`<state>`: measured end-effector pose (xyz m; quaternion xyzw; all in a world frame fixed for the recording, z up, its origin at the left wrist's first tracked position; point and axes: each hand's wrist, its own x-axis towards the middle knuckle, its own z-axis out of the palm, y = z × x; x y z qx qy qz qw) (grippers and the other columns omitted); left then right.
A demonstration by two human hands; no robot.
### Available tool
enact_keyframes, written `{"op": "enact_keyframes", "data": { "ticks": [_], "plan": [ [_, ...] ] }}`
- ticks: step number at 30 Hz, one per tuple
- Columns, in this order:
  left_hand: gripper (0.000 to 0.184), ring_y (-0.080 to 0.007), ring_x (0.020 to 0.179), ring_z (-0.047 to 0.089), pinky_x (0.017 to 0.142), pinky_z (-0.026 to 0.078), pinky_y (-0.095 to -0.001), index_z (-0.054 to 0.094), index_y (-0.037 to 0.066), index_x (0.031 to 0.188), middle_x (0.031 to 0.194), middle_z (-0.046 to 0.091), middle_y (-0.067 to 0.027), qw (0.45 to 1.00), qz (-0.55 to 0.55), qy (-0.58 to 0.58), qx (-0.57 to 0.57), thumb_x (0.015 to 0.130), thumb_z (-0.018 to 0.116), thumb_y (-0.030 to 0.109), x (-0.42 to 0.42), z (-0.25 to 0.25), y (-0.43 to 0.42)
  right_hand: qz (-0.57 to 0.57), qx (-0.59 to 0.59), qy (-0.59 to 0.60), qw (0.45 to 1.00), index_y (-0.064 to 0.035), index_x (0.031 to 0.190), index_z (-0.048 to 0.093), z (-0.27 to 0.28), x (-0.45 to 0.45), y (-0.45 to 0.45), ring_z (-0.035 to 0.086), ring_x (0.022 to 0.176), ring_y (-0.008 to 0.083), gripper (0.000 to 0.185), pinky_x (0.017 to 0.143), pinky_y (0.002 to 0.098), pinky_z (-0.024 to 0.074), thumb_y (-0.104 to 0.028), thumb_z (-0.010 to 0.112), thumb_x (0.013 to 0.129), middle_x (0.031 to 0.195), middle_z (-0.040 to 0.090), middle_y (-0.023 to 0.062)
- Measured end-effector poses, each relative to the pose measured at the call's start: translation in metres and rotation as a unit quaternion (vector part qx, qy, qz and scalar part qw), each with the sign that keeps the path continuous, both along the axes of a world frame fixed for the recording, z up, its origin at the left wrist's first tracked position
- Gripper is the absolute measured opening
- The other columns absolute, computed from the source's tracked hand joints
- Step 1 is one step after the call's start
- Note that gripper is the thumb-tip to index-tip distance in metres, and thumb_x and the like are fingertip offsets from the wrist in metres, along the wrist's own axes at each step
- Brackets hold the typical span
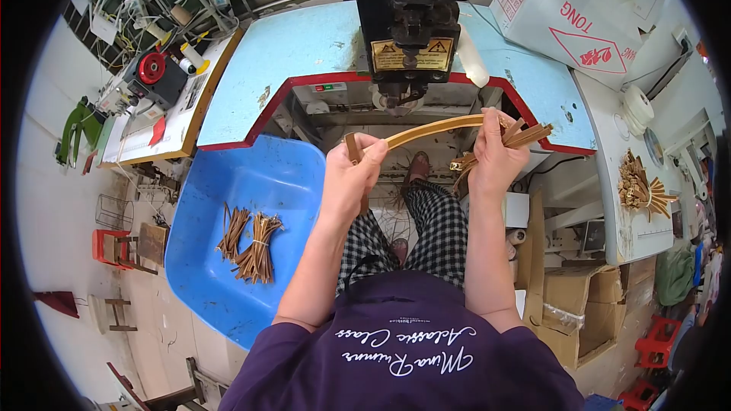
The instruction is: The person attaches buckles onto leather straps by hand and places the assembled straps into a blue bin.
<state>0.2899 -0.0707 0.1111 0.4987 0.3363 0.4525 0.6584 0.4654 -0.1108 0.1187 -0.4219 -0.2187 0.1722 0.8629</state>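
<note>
A tan leather strap [432, 129] arches between my two hands, in front of the black machine head [411, 38]. My left hand [355, 171] pinches one end of it between thumb and fingers. A darker brown strap piece stands up through that same hand and shows again below it. My right hand [496, 156] is closed on the strap's other end and on a bundle of brown straps [527, 135], some with gold-coloured buckles [461, 161]. Two strap bundles [257, 250] lie in the blue tub [190, 289] to my left.
A light-blue worktable [320, 42] with a red edge surrounds the machine. On the white table [647, 236] at right lies another tied strap bundle [641, 186]. Cardboard boxes [575, 23] are stacked at back right, and an opened carton [586, 312] stands on the floor.
</note>
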Motion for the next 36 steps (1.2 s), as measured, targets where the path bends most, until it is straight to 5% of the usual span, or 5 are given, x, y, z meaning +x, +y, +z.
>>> {"op": "enact_keyframes", "data": {
  "ticks": [5,15,36],
  "plan": [
    [0.011,-0.0033,0.038,0.029,0.034,0.019,-0.0161,0.055,0.001,0.085,0.051,0.04,0.0027,0.993,-0.015,-0.115,-0.017,0.086,0.059,0.011,0.014,0.0,0.011,0.029,0.01,0.053,0.998,0.0003,0.085,0.063,0.007,0.005,-0.005,0.03,0.043,0.0019,0.014,0.038,0.0148,0.0186,-0.014,0.06,0.086,0.057,0.044,-0.0024],
    [0.009,-0.0053,0.036,0.033,0.033,0.022,-0.0152,0.058,-0.001,0.08,0.052,0.053,-0.0061,0.995,-0.007,-0.089,-0.05,0.084,0.059,0.007,0.026,0.024,0.008,0.001,0.04,0.099,0.994,-0.0003,0.087,0.06,0.002,0.025,-0.01,0.03,0.041,0.0013,0.015,0.036,0.0144,0.0165,-0.015,0.06,0.087,0.058,0.046,-0.0014],
    [0.008,-0.005,0.035,0.034,0.032,0.023,-0.0162,0.06,0.002,0.073,0.047,0.05,-0.0029,0.989,0.106,-0.099,-0.015,0.079,0.061,0.007,0.044,0.025,0.007,-0.054,0.043,0.075,0.995,-0.0015,0.085,0.058,0.004,0.039,-0.003,0.033,0.041,0.0021,0.009,0.036,0.0146,0.0196,-0.009,0.062,0.084,0.062,0.054,0.0043]
  ]
}}
